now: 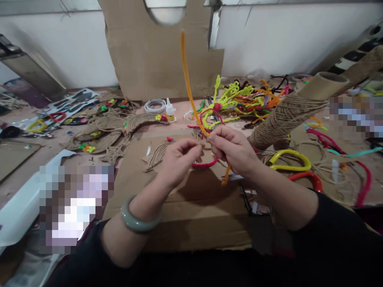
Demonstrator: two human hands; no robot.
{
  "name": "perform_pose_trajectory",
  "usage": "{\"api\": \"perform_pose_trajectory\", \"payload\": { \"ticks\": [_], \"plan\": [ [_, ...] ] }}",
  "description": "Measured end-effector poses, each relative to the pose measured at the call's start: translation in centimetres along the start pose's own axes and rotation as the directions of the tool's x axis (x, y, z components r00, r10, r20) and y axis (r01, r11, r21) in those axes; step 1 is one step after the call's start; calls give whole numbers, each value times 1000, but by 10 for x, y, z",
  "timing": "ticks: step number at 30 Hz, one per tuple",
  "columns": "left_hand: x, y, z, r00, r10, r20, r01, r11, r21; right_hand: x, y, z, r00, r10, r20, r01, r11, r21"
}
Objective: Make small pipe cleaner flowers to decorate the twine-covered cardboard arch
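Note:
An orange pipe cleaner (189, 85) is pinched in my right hand (235, 149). Its long end rises up and to the left, and a short curled orange end (226, 176) hangs below the fist. Close beside it, my left hand (182, 159) has thumb and fingers pressed together, almost touching the right fingertips; what lies between them is hidden. Beneath the hands, on a cardboard sheet (131, 179), lies a coiled jute rope piece (160, 155), partly covered by the left hand. A red pipe cleaner (206, 164) curves behind the hands.
Yellow-handled scissors (290, 159) and a jute-wound tube (290, 113) are on the right. Behind lie many coloured pipe cleaners (236, 95) and a small glue bottle (170, 109). Several jute pieces (101, 123) spread at left. A phone-like blurred object (76, 207) lies near my left forearm.

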State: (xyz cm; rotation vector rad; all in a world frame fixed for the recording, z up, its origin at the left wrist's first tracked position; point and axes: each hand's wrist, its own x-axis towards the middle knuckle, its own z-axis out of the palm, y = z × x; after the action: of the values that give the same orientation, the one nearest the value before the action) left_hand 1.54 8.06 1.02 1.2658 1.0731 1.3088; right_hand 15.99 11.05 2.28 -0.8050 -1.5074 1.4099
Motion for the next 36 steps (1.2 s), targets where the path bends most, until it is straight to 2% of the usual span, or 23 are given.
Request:
{"api": "perform_pose_trajectory", "payload": {
  "ticks": [2,3,4,5,6,7,8,9,10,11,12,14,17,22,25,27,30,33,36],
  "plan": [
    [-9,4,5,979,-39,199,26,997,68,2,-1,-4,1000,20,-14,-20,999,28],
    [-13,6,7,946,-66,316,33,994,107,4,-1,-6,999,32,-21,-31,999,40],
    [-16,7,9,885,-90,457,26,989,146,5,-1,-8,999,41,-25,-40,998,49],
    [-19,7,11,805,-116,582,8,983,184,7,0,-10,998,50,-27,-48,997,54],
    [-20,7,12,742,-136,656,-9,977,213,8,1,-12,998,57,-25,-55,997,57],
    [-20,7,12,719,-146,680,-21,973,232,9,2,-14,998,60,-16,-59,997,57],
    [-18,6,12,746,-148,649,-19,970,244,11,3,-15,998,58,-8,-58,997,53],
    [-15,4,11,812,-145,566,5,970,241,11,4,-16,999,54,-3,-54,998,45],
    [-11,3,9,881,-146,450,49,974,220,12,5,-17,999,49,2,-50,998,32],
    [-7,1,7,932,-150,329,96,980,175,12,6,-16,999,48,14,-48,999,16],
    [-2,0,5,962,-161,222,141,985,103,11,7,-16,998,51,33,-51,999,-3],
    [5,-2,-1,982,-177,74,182,981,-74,10,9,-14,994,70,90,-66,997,-40],
    [11,-4,-7,983,-179,-30,164,947,-275,7,11,-10,978,97,186,-86,994,-67],
    [10,-3,-10,982,-188,-16,171,923,-344,7,14,-7,954,128,270,-86,983,-161],
    [7,-2,-7,978,-206,43,209,931,-299,9,15,-9,974,46,220,4,975,-221],
    [4,-2,-5,966,-224,131,250,938,-239,10,15,-10,988,-23,151,51,981,-189],
    [0,-2,0,931,-269,247,311,939,-149,10,15,-11,991,-15,130,26,996,-80],
    [-2,-2,2,921,-295,255,337,931,-142,8,15,-11,993,24,117,-24,1000,-2],
    [-1,-1,3,919,-320,233,359,921,-152,8,16,-10,999,27,23,-28,999,32]
  ]
}}
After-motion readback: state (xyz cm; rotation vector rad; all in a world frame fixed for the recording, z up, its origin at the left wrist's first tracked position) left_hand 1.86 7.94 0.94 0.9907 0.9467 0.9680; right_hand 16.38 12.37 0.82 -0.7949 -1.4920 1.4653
